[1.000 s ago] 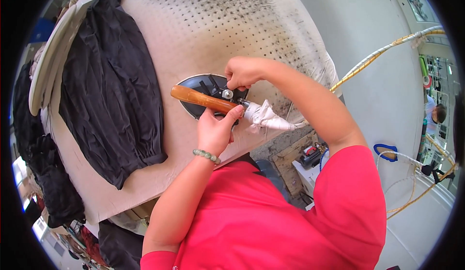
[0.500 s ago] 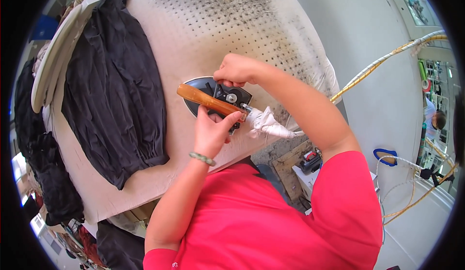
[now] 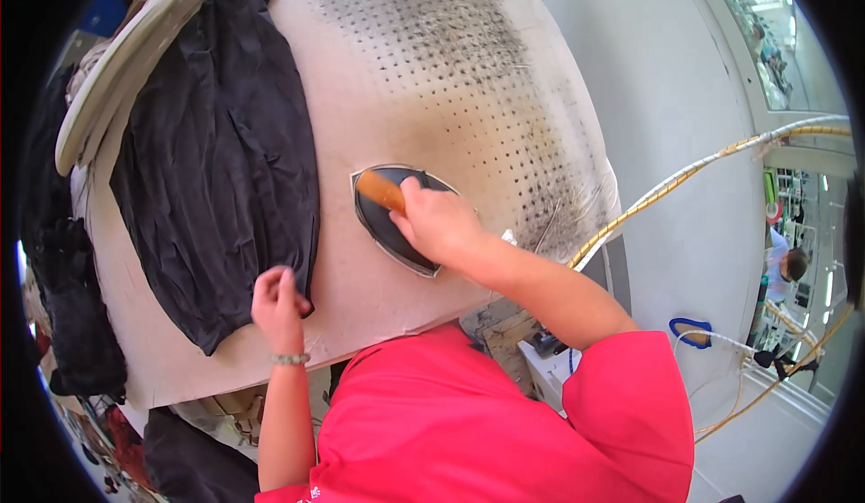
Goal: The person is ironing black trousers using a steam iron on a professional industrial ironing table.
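Exposure bright, light soft and even, source not visible for the bench; shadows faint, gets darker under the pale ironing table (image 3: 351, 291). Strongest glare sits in the glass panel (image 3: 786, 34) upper right, plus small blown-out patches along the left rim. Black garment (image 3: 216, 151) runs dark but folds stay readable; red shirt (image 3: 487, 422) saturated, highlights mild. Left hand (image 3: 281, 303) shows motion blur, fingers smeared; right hand (image 3: 439, 224) slightly soft. Fisheye bends table edge and wall lines, corners go full black with bluish fringe. Background person (image 3: 786, 267) small, low detail
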Demonstrator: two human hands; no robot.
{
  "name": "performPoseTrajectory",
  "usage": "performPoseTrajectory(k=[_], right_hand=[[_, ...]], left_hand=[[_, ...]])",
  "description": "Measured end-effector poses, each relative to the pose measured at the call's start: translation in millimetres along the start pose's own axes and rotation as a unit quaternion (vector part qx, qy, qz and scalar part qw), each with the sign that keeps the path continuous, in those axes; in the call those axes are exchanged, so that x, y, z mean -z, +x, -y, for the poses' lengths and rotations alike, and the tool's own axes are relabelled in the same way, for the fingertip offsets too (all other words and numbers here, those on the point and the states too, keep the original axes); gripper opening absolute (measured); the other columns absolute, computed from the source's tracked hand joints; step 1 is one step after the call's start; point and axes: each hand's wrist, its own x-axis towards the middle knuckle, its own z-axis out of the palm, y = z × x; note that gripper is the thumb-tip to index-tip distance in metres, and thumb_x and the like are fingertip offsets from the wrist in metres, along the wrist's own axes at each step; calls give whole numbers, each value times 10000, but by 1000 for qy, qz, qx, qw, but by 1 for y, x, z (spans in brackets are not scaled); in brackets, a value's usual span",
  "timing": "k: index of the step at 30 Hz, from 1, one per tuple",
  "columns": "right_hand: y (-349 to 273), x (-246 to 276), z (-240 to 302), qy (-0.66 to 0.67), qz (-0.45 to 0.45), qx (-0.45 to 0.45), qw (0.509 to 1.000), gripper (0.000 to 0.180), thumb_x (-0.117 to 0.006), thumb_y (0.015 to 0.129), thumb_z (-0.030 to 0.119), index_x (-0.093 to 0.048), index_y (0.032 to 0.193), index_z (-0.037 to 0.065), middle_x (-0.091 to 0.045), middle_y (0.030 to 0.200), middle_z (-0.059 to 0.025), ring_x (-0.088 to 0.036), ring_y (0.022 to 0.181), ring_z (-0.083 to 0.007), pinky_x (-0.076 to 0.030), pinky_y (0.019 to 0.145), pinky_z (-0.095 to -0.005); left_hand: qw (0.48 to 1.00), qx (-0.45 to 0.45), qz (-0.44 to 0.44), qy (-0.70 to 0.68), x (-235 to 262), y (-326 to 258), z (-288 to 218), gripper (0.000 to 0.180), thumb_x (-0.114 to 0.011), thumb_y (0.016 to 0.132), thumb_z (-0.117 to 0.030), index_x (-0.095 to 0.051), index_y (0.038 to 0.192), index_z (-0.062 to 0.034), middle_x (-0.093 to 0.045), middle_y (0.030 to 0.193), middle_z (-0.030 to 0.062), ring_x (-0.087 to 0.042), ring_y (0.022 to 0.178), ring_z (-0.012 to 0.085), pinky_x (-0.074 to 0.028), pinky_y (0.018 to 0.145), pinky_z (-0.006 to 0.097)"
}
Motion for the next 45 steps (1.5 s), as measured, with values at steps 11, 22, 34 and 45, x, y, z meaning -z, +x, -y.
performPoseTrajectory(k=[11,22,34,45], right_hand=[[157,106,-66,-66,-159,-58,983,368,-682,917,321,-640,1044,-22,-704,902,-250,-694,840,-413,-549,750,-484],[256,213,-118,-76,-140,-209,965,310,-658,920,192,-632,853,-109,-651,625,-150,-628,459,-250,-515,455,-396],[64,88,-46,-194,-83,-114,971,309,-590,978,343,-544,1009,39,-696,785,-221,-685,748,-441,-546,672,-556],[122,77,-52,-135,-278,68,949,367,-700,886,383,-652,1051,59,-645,1002,-159,-656,998,-352,-539,796,-482]], left_hand=[[926,-32,-286,244,121,-23,133,248,-606,1022,-292,-556,933,-66,-507,668,-21,-476,542,113,-391,503,323],[856,37,-318,407,105,-17,121,264,-585,1017,-327,-532,864,-119,-505,627,36,-527,548,253,-401,523,415],[862,-37,-308,401,108,-18,128,248,-590,1018,-271,-520,857,-96,-443,606,28,-477,515,226,-364,503,407],[858,-47,-322,397,102,-19,122,272,-576,1017,-326,-522,850,-119,-526,615,44,-546,529,260,-398,499,429]])
